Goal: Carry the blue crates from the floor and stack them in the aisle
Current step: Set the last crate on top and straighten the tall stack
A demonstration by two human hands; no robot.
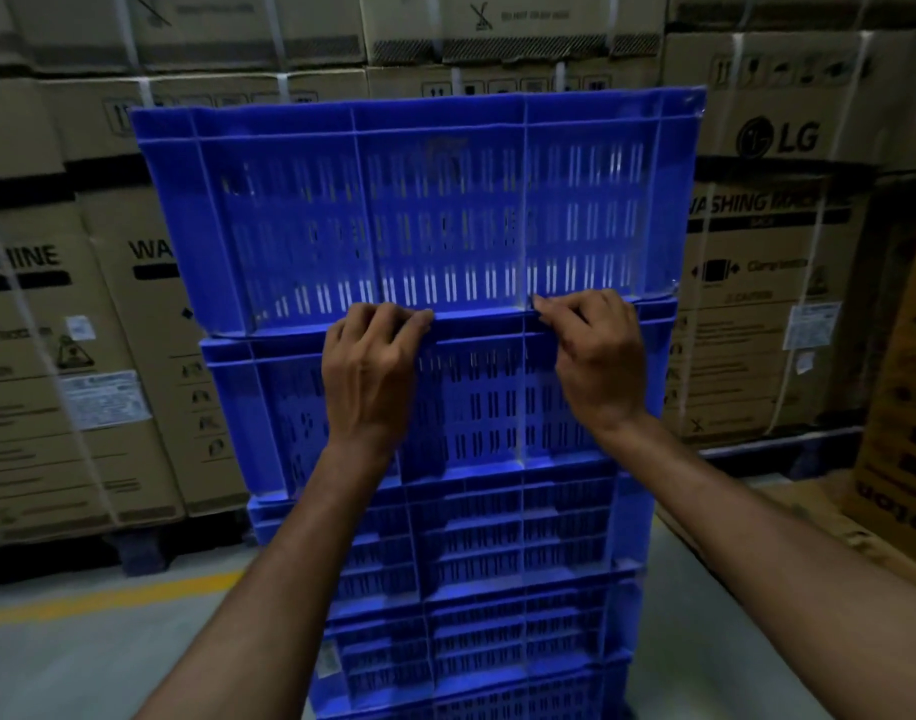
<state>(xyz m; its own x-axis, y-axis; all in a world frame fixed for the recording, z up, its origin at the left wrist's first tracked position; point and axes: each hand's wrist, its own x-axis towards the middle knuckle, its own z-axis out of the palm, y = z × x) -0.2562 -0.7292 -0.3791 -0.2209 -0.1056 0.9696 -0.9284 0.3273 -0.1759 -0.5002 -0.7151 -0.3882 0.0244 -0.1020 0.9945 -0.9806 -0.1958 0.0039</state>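
Note:
A tall stack of blue slotted plastic crates (497,563) rises from the floor right in front of me. The top blue crate (419,210) sits slightly askew, overhanging the crate below to the left. My left hand (367,371) has its fingers curled over the seam where the top crate's bottom edge meets the rim of the second crate (487,402). My right hand (596,356) grips the same seam further right, fingers hooked on the edge. Both forearms reach up from the bottom of the view.
Strapped cardboard washing-machine boxes (773,304) on dark pallets form a wall behind and to both sides of the stack. More cartons (902,433) stand close at the right. A yellow line (108,597) crosses the grey floor at the left.

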